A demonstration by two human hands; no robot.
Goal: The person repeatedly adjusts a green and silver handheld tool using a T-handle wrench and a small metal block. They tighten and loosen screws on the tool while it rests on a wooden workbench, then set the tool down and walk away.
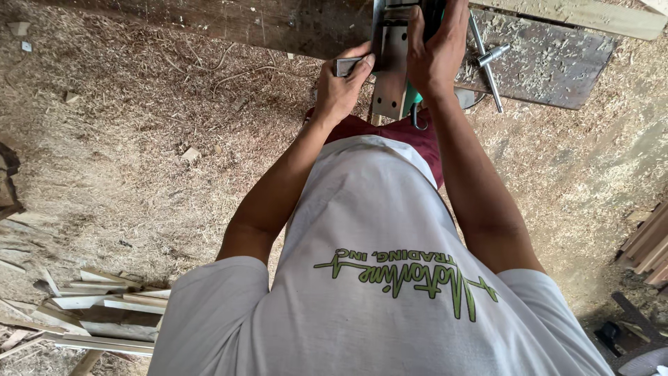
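I look straight down my white shirt at both raised hands. My left hand (342, 85) pinches a small dark metal part at the left side of a grey and green power tool (391, 69). My right hand (435, 49) is wrapped around the upper body of the same tool. The tool rests on a sawdust-covered workbench (550, 66). Its top runs out of the frame.
A metal T-handle wrench (489, 59) lies on the bench to the right of the tool. Sawdust and shavings cover the ground (125, 139). A pile of thin wood offcuts (97, 313) lies at lower left. Stacked boards (650, 244) stand at the right edge.
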